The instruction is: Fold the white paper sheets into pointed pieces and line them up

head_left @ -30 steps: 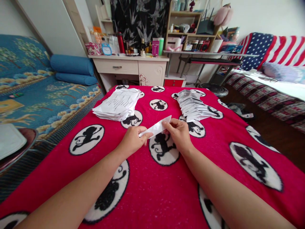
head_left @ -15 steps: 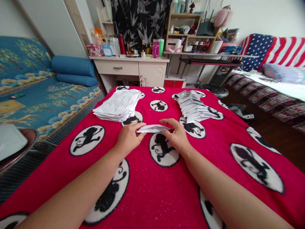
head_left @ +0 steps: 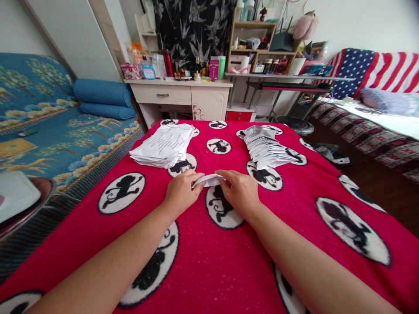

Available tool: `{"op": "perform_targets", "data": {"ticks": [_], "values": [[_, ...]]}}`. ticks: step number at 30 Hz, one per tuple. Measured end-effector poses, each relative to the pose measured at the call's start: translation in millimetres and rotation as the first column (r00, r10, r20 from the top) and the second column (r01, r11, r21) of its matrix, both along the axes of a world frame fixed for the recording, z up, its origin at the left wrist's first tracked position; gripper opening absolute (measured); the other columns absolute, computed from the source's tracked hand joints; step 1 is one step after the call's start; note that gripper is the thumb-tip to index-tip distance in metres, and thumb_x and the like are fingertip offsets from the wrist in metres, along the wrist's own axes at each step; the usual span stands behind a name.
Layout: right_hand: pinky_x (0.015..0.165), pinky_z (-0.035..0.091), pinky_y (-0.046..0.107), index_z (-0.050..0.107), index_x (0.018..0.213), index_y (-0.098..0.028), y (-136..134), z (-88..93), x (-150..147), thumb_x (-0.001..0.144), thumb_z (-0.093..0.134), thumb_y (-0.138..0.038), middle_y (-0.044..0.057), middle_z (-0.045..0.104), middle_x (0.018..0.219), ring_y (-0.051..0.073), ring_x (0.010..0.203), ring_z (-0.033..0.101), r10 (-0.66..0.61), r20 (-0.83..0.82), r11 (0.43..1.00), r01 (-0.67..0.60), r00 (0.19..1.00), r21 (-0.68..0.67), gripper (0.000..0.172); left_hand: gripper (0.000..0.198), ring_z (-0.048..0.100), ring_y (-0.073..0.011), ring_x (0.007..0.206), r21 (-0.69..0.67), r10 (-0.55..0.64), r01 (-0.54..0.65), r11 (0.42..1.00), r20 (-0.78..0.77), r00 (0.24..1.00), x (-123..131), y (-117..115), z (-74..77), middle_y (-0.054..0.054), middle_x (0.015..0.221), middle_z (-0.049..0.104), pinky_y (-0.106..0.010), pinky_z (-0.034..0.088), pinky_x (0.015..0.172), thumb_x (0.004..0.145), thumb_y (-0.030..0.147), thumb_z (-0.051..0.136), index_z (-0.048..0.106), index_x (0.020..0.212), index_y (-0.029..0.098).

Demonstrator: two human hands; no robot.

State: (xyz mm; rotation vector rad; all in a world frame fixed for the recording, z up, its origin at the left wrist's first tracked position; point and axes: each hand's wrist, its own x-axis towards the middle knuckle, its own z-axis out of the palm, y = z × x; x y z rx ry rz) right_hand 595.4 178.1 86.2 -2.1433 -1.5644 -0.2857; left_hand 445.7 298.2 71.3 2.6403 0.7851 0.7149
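I see left fingers (head_left: 195, 176) and right fingers (head_left: 228, 175) clamped on a folded white paper strip (head_left: 210, 179), printed white sheets (head_left: 163, 144) piled beyond them.

No word, brand or number is legible from your viewpoint. Rows of dark print cross the top sheet of the paper stack (head_left: 165, 141) on your left, too small for you to read. Dark marks also show on the fanned papers (head_left: 270, 150) on your right, likewise unreadable. On the desk (head_left: 163, 89) beyond, you see fine markings on the magenta box (head_left: 214, 69) and a dial on the blue clock (head_left: 148, 71), its numerals indistinct. The cloth (head_left: 356, 72) at far right bears white stars on dark blue, beside red and white stripes.
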Motion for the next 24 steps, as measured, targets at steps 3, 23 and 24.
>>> {"op": "perform_targets", "data": {"ticks": [3, 23, 24], "values": [[0.062, 0.039, 0.025, 0.063, 0.119, -0.032, -1.6, 1.2, -6.4, 0.092, 0.047, -0.03, 0.0, 0.074, 0.097, 0.017, 0.081, 0.067, 0.009, 0.013, 0.999, -0.008, 1.0, -0.032, 0.031, 0.028, 0.064, -0.0191, 0.09, -0.035, 0.012, -0.01, 0.999, 0.044, 0.999, 0.8, 4.2, -2.8, -0.006, 0.098, 0.07, -0.029, 0.049, 0.082, 0.091, 0.028, 0.05, 0.072, 0.106, 0.021], [0.062, 0.03, 0.027, 0.069, 0.081, -0.022, -68.3, 4.7, 91.0, 0.087, 0.051, -0.033, 0.004, 0.071, 0.076, 0.016, 0.07, 0.06, -0.088, 0.325, 0.994, 0.103, 0.942, -0.03, 0.023, 0.04, 0.055, -0.0119, 0.063, -0.139, -0.117, 0.131, 0.982, 0.103, 0.988, 0.4, -1.1, 2.2, -0.004, 0.082, 0.064, -0.026, 0.043, 0.064, 0.091, 0.049, 0.049, 0.071, 0.104, 0.019], [0.064, 0.031, 0.027, 0.069, 0.079, -0.022, -79.8, 2.9, 105.7, 0.088, 0.052, -0.034, 0.005, 0.071, 0.077, 0.016, 0.071, 0.059, -0.086, 0.352, 0.992, 0.112, 0.932, -0.055, 0.023, 0.04, 0.055, -0.0122, 0.064, -0.134, -0.115, 0.127, 0.983, 0.096, 0.989, 0.9, -1.4, 2.4, -0.004, 0.081, 0.064, -0.026, 0.043, 0.064, 0.091, 0.049, 0.048, 0.072, 0.104, 0.02]]}}
